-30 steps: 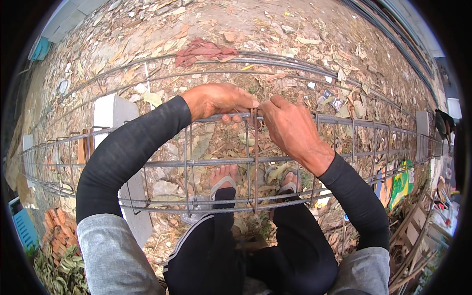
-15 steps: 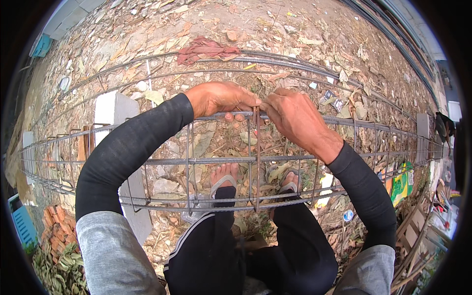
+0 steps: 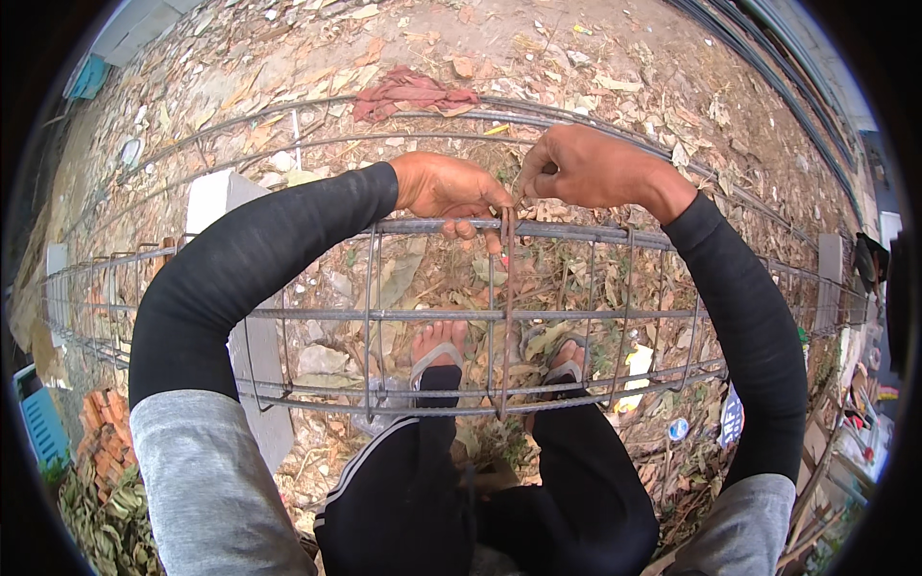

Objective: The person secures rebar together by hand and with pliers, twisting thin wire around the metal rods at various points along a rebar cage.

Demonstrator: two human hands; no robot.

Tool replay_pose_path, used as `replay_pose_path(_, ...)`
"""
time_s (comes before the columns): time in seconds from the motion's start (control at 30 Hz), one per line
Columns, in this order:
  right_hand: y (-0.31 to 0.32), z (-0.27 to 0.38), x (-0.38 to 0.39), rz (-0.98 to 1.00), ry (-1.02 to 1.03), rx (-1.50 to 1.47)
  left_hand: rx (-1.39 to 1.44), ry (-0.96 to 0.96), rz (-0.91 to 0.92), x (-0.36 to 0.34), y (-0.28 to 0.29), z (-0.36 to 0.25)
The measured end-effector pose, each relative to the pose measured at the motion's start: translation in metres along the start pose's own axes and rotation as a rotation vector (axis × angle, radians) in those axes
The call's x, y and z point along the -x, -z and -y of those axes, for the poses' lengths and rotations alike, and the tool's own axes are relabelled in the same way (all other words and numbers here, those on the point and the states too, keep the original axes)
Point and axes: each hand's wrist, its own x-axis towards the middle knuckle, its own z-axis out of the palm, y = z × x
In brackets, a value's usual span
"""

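A long cage of steel reinforcing bars (image 3: pixel 595 231) with thin square stirrups stretches across in front of me, over my sandalled feet. My left hand (image 3: pixel 447 187) is closed at the far top bar, thumb on the upper corner of a rusty stirrup (image 3: pixel 507 298) and fingers curled beneath the bar. Just right of that corner and slightly above the bar, my right hand (image 3: pixel 600 171) is closed in a pinch. Whatever its fingertips hold is too thin to make out.
Pale blocks (image 3: pixel 211 204) stand under the cage at the left. More long bars lie beyond it, with a red cloth (image 3: pixel 413 94) over them. Broken bricks (image 3: pixel 106 432) are piled lower left, near a blue crate (image 3: pixel 41 427). Leaves and rubble litter the ground.
My right hand has lifted off the top bar, moving up and to the right, its fingertips still near the stirrup corner. The left hand keeps its hold there.
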Motion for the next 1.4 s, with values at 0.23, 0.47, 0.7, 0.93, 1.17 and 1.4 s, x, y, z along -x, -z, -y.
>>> replay_pose_path(0.23,0.008,0.026,-0.006,-0.218,0.16,0.486,0.007,-0.007,-0.044,0.002,-0.002,0.002)
replay_pose_path(0.47,-0.005,0.053,-0.005,-0.319,0.083,0.586,0.075,-0.049,0.029,0.002,-0.004,0.0)
replay_pose_path(0.7,-0.095,0.087,0.031,-0.513,-0.005,0.321,-0.078,-0.121,0.026,-0.008,0.011,0.007)
replay_pose_path(0.93,-0.118,0.1,0.046,-0.487,-0.027,0.5,-0.183,-0.078,-0.191,0.002,0.001,0.008)
replay_pose_path(1.17,-0.118,0.101,0.051,-0.506,0.009,0.576,-0.193,-0.152,-0.048,0.018,0.001,0.006)
replay_pose_path(1.4,-0.129,0.126,0.028,-0.334,-0.122,0.739,-0.244,-0.104,-0.061,0.013,0.003,0.002)
